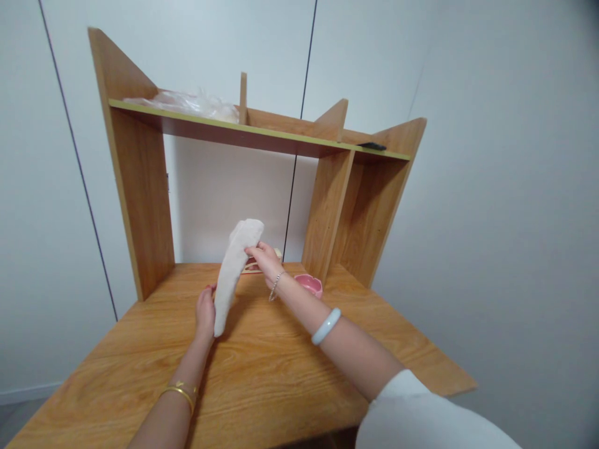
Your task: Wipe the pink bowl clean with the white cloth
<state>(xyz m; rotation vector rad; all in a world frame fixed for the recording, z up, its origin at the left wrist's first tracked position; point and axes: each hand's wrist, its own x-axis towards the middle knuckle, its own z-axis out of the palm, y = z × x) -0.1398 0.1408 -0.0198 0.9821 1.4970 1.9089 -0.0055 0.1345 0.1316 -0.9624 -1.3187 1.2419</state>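
right hand (266, 259) fingers pinch cloth (233, 277) top so it hangs taut | left hand (204, 312) fingers clasp its lower end | pink bowl (309, 285) just right of fingers

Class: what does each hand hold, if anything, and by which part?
One pale cloth: the right hand pinches near its top, the left hand holds its lower end.

Pink bowl (309, 285) sits on my wooden surface (281, 374) by the shelf (253, 134); some crinkly clear plastic (187, 103) and something black (372, 146) up top.
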